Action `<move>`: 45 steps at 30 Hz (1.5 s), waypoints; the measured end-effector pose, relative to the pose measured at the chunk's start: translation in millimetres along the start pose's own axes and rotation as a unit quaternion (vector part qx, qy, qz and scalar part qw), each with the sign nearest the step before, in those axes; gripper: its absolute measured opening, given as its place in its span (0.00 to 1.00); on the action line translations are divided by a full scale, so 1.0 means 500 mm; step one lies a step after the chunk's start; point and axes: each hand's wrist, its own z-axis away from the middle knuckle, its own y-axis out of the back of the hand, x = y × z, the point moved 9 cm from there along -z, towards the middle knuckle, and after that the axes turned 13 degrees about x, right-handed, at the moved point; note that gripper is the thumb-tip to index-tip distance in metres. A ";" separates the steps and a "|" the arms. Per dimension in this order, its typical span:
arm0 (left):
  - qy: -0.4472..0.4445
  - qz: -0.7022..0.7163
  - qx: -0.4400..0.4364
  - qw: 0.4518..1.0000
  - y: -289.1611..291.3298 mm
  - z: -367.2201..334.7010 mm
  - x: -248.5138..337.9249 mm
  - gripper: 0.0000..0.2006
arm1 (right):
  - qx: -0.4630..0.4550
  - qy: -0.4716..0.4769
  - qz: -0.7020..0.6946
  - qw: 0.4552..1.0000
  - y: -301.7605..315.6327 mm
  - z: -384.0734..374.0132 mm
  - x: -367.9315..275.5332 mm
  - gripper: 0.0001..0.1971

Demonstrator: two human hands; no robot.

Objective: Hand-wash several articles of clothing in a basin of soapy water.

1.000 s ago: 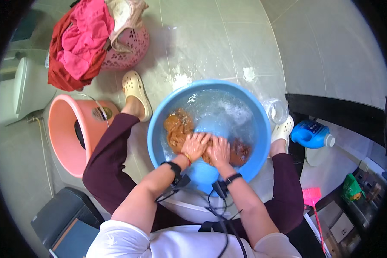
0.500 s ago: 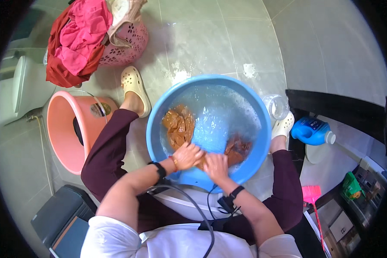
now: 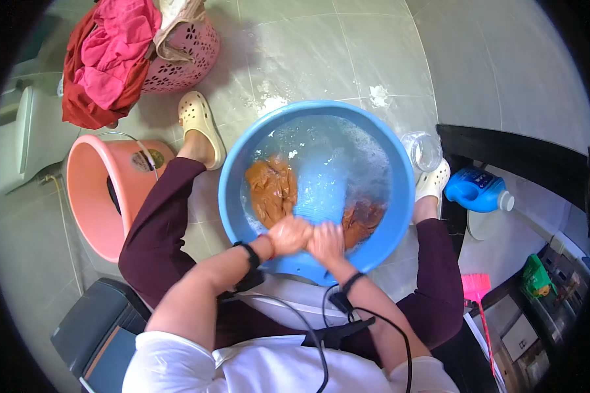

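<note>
A wide blue basin (image 3: 225, 190) stands between my feet, filled with cloudy, sudsy water. A ridged blue washboard (image 3: 320, 196) runs through its middle, partly under water. Wet brown cloth (image 3: 271, 193) bulges out to the left of the board, and more of it lies to the right; its kind of garment cannot be made out. At the board's near end my left hand (image 3: 288, 234) is closed on the cloth. Right beside it, my right hand (image 3: 326, 243) is also closed, slightly blurred. The cloth between my fingers is mostly hidden.
A pink bucket (image 3: 154, 154) lies tilted at the left, below a pink laundry basket (image 3: 200, 56) heaped with clothes. Right of the basin are a clear jar (image 3: 423, 152) and a blue detergent bottle (image 3: 475, 190). Black cables (image 3: 400, 331) hang near my right forearm.
My hands have come closer together, the left one shifting a little to the right. The brown cloth on the left looks smoother and more spread. The whole view has shifted slightly.
</note>
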 end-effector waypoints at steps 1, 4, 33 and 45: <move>0.042 -0.039 0.067 0.996 0.014 -0.069 -0.039 0.07 | 0.000 -0.075 0.041 0.996 -0.026 -0.055 0.061 0.06; 0.132 -0.099 0.149 0.975 0.030 -0.117 -0.072 0.08 | 0.094 -0.140 0.077 0.983 0.010 -0.137 0.114 0.07; 0.019 0.011 0.028 0.999 0.010 0.009 -0.001 0.08 | -0.048 -0.001 -0.033 0.998 -0.021 0.006 -0.002 0.10; 0.325 0.080 0.213 0.918 0.142 -0.015 -0.218 0.15 | -0.031 -0.042 -0.075 0.996 0.025 -0.168 -0.002 0.29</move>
